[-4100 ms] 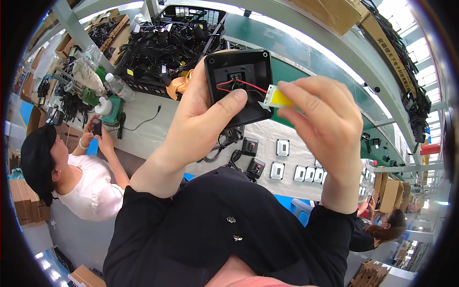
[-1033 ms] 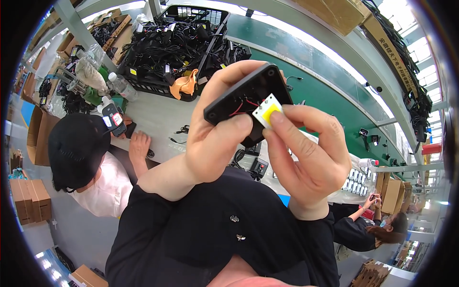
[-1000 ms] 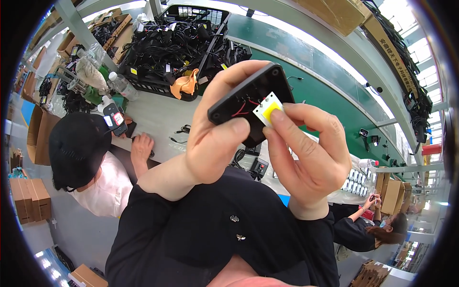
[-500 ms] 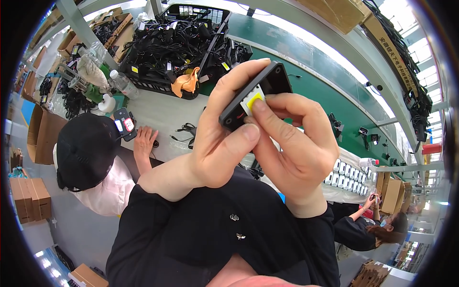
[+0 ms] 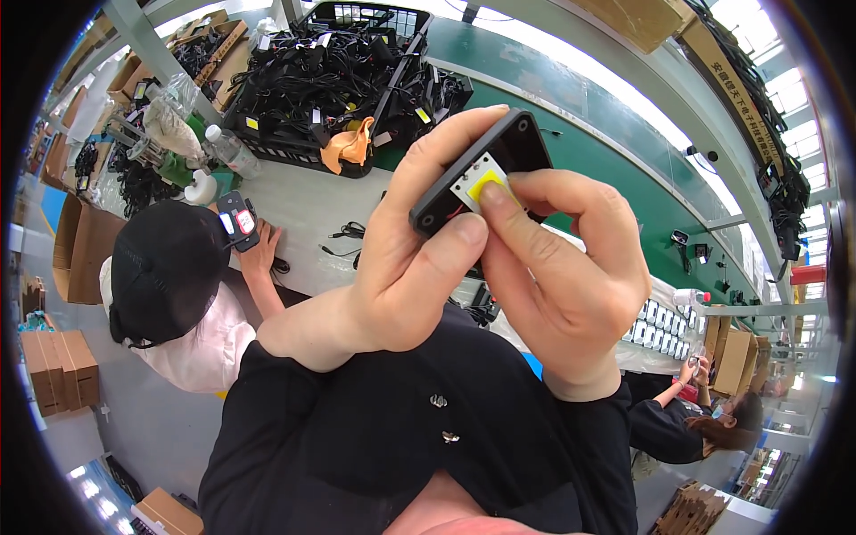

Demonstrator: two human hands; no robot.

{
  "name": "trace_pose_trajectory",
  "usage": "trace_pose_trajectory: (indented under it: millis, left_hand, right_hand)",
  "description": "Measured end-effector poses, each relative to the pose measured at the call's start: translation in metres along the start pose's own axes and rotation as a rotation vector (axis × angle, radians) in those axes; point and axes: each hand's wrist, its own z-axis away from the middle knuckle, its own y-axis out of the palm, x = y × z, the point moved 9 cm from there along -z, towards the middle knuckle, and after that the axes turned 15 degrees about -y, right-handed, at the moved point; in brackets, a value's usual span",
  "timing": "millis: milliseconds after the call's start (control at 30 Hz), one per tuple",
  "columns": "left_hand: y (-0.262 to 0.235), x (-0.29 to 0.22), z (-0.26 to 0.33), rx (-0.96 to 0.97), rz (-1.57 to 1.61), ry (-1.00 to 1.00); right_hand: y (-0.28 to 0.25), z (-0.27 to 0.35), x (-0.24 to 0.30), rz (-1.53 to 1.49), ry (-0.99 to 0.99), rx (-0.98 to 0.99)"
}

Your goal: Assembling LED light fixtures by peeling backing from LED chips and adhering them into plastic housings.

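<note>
A shallow black plastic housing with screw holes in its corners is tilted up in front of my chest. My left hand grips it, fingers behind its far edge and thumb at the near side. Inside the housing shows a small white LED board with a yellow square in its middle. The thumb of my right hand presses on that yellow square, the other fingers curled against the housing's near side. A bit of red wire shows beside the board. The right fingertips are partly hidden.
A black crate heaped with cabled parts stands at the back, an orange cloth-like piece over its edge. A bottle is beside it. At left, a co-worker in a black cap handles a black device; another person works at right.
The housing has tipped slightly, and more of the white board shows. My right hand has shifted a little to the right, its thumb still on the yellow square. The left co-worker's hand has moved closer to the device.
</note>
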Motion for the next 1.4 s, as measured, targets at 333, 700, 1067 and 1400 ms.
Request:
trace_pose_trajectory:
  millis: [333, 700, 1067, 1400]
  left_hand:
    - [-0.02, 0.004, -0.006, -0.183, 0.154, 0.01]
    - [-0.025, 0.002, -0.019, -0.209, -0.13, 0.288]
    - [-0.022, 0.002, -0.037, -0.131, -0.62, -0.03]
    - [-0.026, 0.016, -0.031, -0.253, -0.391, 0.105]
  right_hand:
    - [0.017, -0.002, -0.004, 0.025, -0.019, 0.151]
    - [0.069, 0.053, -0.069, -1.065, 0.809, -0.319]
    - [0.041, 0.059, -0.088, -0.842, 0.79, -0.109]
    - [0.03, 0.047, -0.094, -0.545, 0.619, -0.027]
